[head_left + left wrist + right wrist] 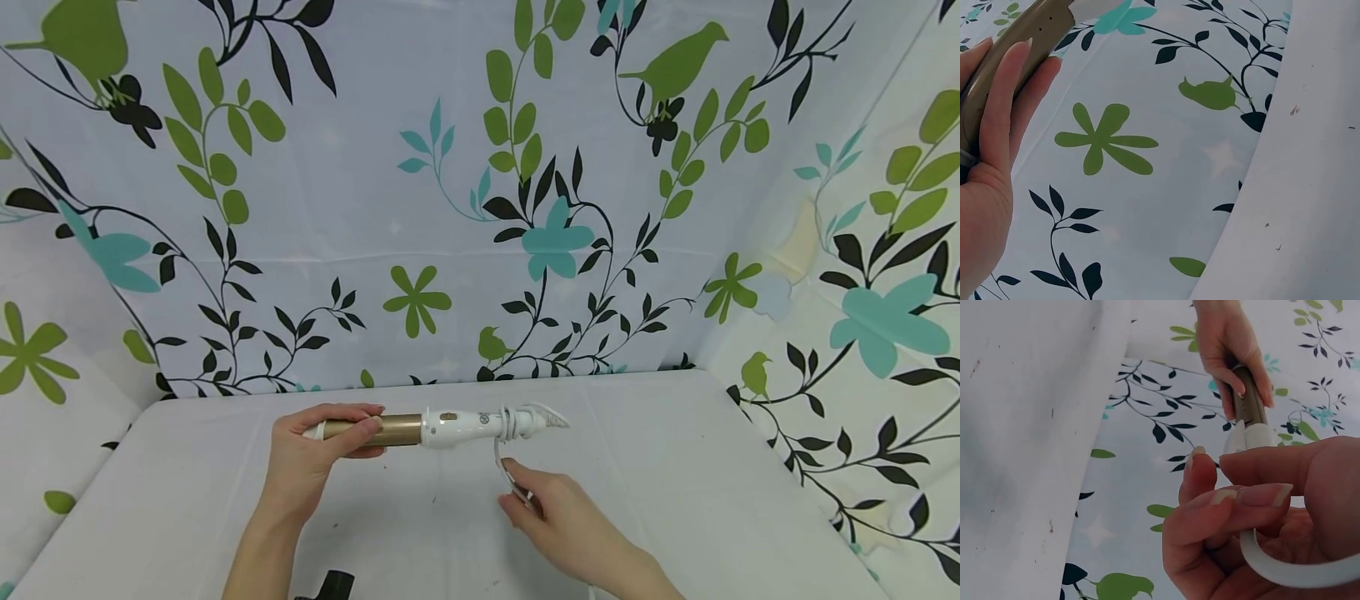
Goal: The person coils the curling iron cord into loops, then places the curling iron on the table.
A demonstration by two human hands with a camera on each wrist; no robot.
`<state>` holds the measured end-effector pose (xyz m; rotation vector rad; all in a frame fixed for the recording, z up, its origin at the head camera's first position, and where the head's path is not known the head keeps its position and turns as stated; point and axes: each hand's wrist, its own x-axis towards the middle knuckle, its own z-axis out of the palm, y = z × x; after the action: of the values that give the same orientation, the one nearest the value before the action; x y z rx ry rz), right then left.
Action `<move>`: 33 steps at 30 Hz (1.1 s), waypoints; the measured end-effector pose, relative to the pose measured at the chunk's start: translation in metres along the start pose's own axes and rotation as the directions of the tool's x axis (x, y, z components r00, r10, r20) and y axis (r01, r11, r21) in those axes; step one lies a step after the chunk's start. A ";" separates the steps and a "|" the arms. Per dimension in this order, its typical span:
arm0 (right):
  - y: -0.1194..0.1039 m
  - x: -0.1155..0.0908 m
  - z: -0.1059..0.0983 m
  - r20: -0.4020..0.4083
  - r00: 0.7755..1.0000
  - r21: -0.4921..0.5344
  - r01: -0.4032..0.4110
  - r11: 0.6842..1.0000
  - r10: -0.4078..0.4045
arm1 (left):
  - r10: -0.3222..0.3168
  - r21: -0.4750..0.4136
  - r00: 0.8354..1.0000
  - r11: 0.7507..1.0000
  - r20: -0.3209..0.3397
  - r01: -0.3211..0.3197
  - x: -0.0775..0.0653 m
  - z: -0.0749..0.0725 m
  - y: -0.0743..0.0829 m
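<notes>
Head view: reached in from 7 o'clock with the left hand (302, 458), wrapping thumb and fingers around the gold part of the gold-and-white wand (461, 427). Held it level near 6 o'clock over the white table (420, 517), pointing its white end toward 3 o'clock. Reached from 5 o'clock with the right hand (555, 512), pinching the white cord (512, 423) below its coils around that end. Caught part of a black object (336, 586) at 7 o'clock.

Left wrist view: gripped the wand at 10 o'clock, pressing 2 fingers alongside its gold part.

Right wrist view: curled the right hand's fingers over the cord near 5 o'clock. Gripped the wand left-handed at 1 o'clock.
</notes>
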<state>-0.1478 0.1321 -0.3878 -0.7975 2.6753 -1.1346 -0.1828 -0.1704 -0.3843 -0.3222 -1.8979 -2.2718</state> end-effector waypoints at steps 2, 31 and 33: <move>-0.001 -0.001 0.000 -0.010 1.000 -0.018 0.005 1.000 -0.005 | 0.002 -0.012 1.000 1.000 -0.006 -0.002 0.000 -0.001 -0.001; -0.004 -0.006 0.004 0.071 0.960 -0.085 0.277 0.957 -0.272 | -0.046 -0.021 0.995 0.999 -0.090 0.044 0.001 0.002 0.000; -0.004 -0.005 0.006 0.066 0.951 -0.086 0.306 0.948 -0.301 | -0.043 -0.022 0.997 0.999 -0.059 0.042 0.001 0.003 -0.002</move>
<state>-0.1403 0.1290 -0.3897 -1.2748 2.6430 -1.0305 -0.1844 -0.1671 -0.3850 -0.2165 -1.8714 -2.3022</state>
